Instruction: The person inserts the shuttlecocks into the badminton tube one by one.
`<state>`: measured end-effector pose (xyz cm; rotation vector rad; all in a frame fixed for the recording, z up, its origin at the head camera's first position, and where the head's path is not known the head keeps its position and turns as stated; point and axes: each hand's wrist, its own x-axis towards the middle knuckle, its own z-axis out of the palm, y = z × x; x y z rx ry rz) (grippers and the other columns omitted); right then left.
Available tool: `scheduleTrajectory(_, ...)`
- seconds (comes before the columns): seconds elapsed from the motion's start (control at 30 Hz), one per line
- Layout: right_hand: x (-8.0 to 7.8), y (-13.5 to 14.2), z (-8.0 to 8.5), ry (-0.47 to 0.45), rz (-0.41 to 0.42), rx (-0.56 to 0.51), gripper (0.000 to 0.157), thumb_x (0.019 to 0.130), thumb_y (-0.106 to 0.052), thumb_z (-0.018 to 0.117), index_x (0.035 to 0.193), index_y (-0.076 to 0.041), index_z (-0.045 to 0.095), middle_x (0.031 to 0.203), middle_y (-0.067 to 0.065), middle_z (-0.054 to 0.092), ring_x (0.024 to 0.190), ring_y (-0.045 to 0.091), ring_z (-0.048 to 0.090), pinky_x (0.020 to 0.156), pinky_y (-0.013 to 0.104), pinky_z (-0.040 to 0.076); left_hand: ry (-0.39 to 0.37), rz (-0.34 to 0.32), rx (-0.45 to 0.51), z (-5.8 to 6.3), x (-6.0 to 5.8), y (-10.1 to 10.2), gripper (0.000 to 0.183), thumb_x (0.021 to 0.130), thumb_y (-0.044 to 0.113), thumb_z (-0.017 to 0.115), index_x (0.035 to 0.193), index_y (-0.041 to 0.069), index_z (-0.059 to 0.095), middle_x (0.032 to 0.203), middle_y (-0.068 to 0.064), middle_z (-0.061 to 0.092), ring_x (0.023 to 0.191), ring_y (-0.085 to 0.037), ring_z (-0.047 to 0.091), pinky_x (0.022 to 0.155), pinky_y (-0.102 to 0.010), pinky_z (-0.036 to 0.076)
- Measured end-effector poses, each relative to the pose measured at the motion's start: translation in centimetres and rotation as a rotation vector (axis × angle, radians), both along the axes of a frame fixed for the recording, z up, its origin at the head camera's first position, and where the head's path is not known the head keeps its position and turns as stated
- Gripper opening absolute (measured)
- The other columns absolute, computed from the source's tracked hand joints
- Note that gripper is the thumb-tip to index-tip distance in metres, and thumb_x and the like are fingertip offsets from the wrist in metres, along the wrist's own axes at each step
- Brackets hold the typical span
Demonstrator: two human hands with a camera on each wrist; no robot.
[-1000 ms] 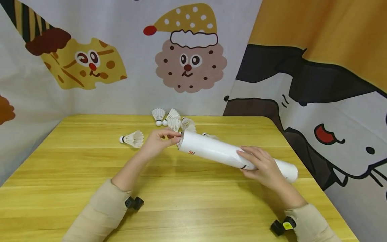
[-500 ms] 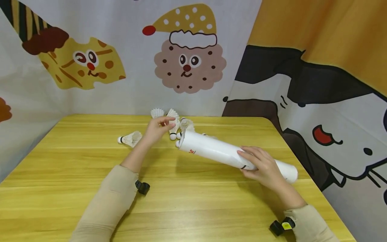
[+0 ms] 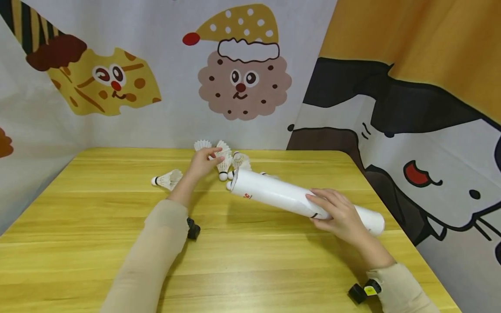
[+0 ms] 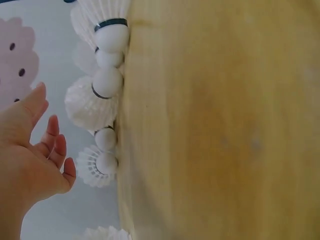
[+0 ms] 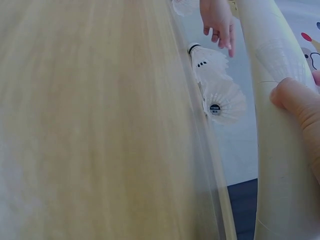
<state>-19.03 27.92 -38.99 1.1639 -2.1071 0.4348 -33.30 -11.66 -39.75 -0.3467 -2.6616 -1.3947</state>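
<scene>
Head view has the left hand (image 3: pixel 204 163) beside a cluster of shuttles (image 3: pixel 240 160) near the far edge of the table (image 3: pixel 242 261), thumb and fingertips parted; the left wrist view shows the same spread grip, with nothing held in it. What matters is how the front shuttle (image 3: pixel 224 165) lies from that grip: just to its right, long axis running away, base toward the person, feathers toward the edge. The left hand is the nearer one; whether a fingertip touches any feathers I cannot tell. The right hand (image 3: pixel 338 215) curls round the tube (image 3: pixel 274 193), which slants from near right to far left, its mouth just before the cluster's right part, a cork (image 3: pixel 228 185) showing there. A lone shuttle (image 3: pixel 167 179) lies left of the left hand, base pointing left. Behind the cluster, the edge and the printed cloth (image 3: pixel 156 134) leave little room; more lies on the near side.
</scene>
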Motion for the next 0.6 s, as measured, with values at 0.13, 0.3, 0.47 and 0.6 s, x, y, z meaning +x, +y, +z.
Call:
scheduleTrajectory(0.13, 0.0, 0.0, 0.0, -0.003, -0.001, 0.002, 0.047, 0.082, -0.038, 0.06, 0.119, -0.01, 0.059, 0.118, 0.01, 0.056, 0.102, 0.028, 0.052, 0.082, 0.04, 0.037, -0.011, 0.001, -0.034, -0.6, -0.8, -0.1, 0.042, 0.087, 0.027, 0.06, 0.125, 0.01, 0.054, 0.106, -0.017, 0.052, 0.091, -0.026, 0.047, 0.068, -0.035, 0.039)
scheduleTrajectory(0.3, 0.0, -0.1, 0.0, -0.006, 0.001, 0.004, 0.046, 0.081, -0.037, 0.06, 0.119, -0.01, 0.059, 0.117, 0.01, 0.056, 0.102, 0.028, 0.052, 0.083, 0.04, 0.037, -0.047, -0.002, -0.076, -0.9, -1.0, -0.4, 0.043, 0.087, 0.027, 0.059, 0.126, 0.011, 0.053, 0.1, -0.016, 0.051, 0.082, -0.026, 0.045, 0.066, -0.036, 0.038)
scheduleTrajectory(0.47, 0.0, -0.1, 0.0, -0.009, -0.002, 0.009, 0.047, 0.081, -0.036, 0.061, 0.12, -0.01, 0.059, 0.117, 0.01, 0.056, 0.102, 0.028, 0.052, 0.083, 0.04, 0.037, -0.018, -0.021, -0.044, -1.4, -1.2, -0.8, 0.043, 0.084, 0.032, 0.063, 0.121, 0.012, 0.058, 0.085, -0.014, 0.049, 0.069, -0.024, 0.042, 0.06, -0.036, 0.037)
scheduleTrajectory(0.6, 0.0, 0.0, 0.0, -0.008, -0.007, 0.01, 0.046, 0.081, -0.037, 0.06, 0.12, -0.011, 0.059, 0.117, 0.01, 0.056, 0.103, 0.028, 0.052, 0.083, 0.04, 0.037, 0.003, 0.01, -0.025, -1.5, -1.0, -0.9, 0.033, 0.083, 0.025, 0.065, 0.111, 0.008, 0.063, 0.086, -0.016, 0.051, 0.075, -0.026, 0.046, 0.064, -0.037, 0.038)
